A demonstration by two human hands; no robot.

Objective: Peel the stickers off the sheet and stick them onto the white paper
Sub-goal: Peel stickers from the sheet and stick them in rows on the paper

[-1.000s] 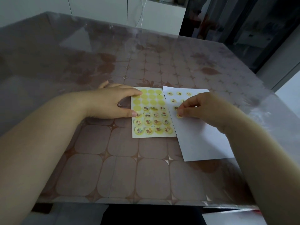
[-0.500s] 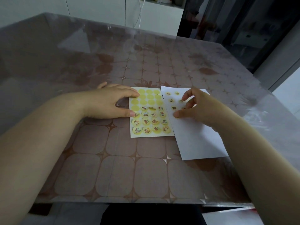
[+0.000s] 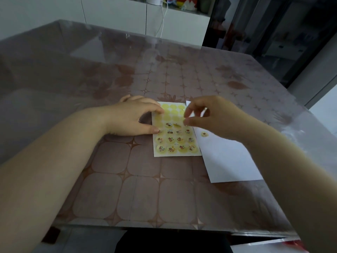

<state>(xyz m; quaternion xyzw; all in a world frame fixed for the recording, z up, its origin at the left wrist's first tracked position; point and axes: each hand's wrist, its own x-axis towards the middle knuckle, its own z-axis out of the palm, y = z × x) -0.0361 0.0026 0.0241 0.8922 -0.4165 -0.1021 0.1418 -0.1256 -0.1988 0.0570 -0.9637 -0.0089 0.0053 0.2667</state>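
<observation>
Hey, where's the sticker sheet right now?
In the head view the sticker sheet lies flat on the table, centre-right, held at its left edge by the left hand, with the white paper along its right edge.

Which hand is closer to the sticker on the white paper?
Right. The right hand is just beside the sticker; the left hand holds down the sticker sheet, farther off.

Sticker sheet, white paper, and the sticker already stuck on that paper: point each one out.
sticker sheet (image 3: 173, 116), head view, on its emptied yellow upper area.
white paper (image 3: 229, 161), head view, on its bare lower part.
stuck sticker (image 3: 204, 134), head view, on its centre.
</observation>
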